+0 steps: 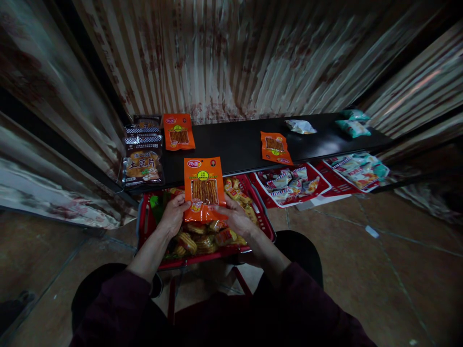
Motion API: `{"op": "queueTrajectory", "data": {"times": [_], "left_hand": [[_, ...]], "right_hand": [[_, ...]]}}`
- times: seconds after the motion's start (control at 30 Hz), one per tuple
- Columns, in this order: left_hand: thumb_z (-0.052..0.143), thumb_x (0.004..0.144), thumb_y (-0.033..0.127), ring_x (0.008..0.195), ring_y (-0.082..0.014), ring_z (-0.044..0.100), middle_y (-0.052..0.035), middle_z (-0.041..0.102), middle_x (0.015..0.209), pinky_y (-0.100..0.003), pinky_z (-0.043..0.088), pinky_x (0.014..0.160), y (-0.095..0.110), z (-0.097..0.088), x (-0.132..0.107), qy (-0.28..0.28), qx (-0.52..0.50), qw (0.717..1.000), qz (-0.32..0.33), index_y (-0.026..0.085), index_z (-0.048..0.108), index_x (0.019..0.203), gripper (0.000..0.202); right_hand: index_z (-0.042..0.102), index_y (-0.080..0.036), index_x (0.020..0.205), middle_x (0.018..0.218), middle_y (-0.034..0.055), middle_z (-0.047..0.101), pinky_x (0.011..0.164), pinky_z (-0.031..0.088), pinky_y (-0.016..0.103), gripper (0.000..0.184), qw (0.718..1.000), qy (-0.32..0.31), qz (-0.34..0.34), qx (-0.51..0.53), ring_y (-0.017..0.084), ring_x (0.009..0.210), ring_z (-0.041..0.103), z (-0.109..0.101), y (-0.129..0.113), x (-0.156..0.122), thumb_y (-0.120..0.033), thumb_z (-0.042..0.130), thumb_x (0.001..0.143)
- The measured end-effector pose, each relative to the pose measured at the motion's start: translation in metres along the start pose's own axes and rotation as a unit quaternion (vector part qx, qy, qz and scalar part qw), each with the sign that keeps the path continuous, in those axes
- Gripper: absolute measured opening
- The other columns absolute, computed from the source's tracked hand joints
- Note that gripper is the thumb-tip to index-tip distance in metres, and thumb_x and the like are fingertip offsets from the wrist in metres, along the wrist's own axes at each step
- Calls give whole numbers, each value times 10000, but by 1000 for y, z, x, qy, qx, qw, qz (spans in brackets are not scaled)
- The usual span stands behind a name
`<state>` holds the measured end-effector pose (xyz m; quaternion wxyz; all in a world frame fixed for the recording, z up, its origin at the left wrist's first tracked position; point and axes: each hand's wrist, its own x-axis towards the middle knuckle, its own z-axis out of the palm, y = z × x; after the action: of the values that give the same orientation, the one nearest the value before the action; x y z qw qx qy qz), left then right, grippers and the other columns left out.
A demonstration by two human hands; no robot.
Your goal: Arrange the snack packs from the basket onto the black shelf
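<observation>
An orange snack packet point(204, 187) with a clear window showing brown strips is held upright above a red basket point(144, 218). My left hand point(173, 212) pinches its lower left edge, and my right hand point(233, 213) grips its lower right side. Beneath the packet, the basket is filled with yellow wrapped snacks point(202, 243). On the black shelf point(231, 144) in front, one similar orange packet point(178, 131) lies at the left. Another orange packet point(275, 148) rests askew near the front edge, right of the middle.
Dark brown chip packets point(142, 161) are stacked at the shelf's left end. A white packet point(301, 126) and teal packets point(353, 128) lie toward its right. Below, red baskets point(267, 195) hold more bags. Striped curtains point(231, 62) hang behind, and a dark post point(96, 58) stands at the left.
</observation>
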<state>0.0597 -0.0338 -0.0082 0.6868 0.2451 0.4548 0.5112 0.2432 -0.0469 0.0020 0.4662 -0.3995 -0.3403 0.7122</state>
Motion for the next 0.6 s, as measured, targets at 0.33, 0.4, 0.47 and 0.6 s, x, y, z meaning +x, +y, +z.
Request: {"op": "queueTrajectory", "data": {"times": [0.33, 0.4, 0.47, 0.6], "left_hand": [[775, 517, 206, 849, -208, 659, -50, 711, 868, -352, 489, 832, 0, 2, -1, 0, 6, 1000, 5, 140, 655, 864, 373], [773, 521, 208, 878, -214, 656, -51, 711, 874, -350, 488, 836, -1, 2, -1, 0, 9, 1000, 7, 142, 654, 865, 370], [768, 527, 209, 909, -220, 651, -53, 710, 876, -346, 487, 838, -1, 3, -1, 2, 7, 1000, 9, 144, 652, 875, 371], [757, 530, 204, 933, -224, 647, -58, 710, 898, -337, 486, 832, -2, 3, -1, 17, -4, 1000, 13, 145, 651, 883, 374]], "right_hand": [[588, -303, 1184, 927, -20, 718, 713, 522, 285, 597, 999, -44, -13, 24, 192, 878, 658, -7, 9, 3, -140, 671, 616], [596, -300, 1170, 893, -18, 719, 726, 520, 292, 573, 998, -50, -13, 28, 195, 883, 659, -9, 10, 4, -149, 674, 623], [605, -295, 1151, 867, -15, 720, 737, 519, 297, 545, 998, -48, -11, 31, 199, 888, 660, -9, 11, 5, -161, 679, 628], [631, -283, 1091, 858, -7, 721, 753, 519, 308, 456, 999, -33, 2, 32, 198, 871, 668, -10, 9, 10, -202, 685, 646]]}}
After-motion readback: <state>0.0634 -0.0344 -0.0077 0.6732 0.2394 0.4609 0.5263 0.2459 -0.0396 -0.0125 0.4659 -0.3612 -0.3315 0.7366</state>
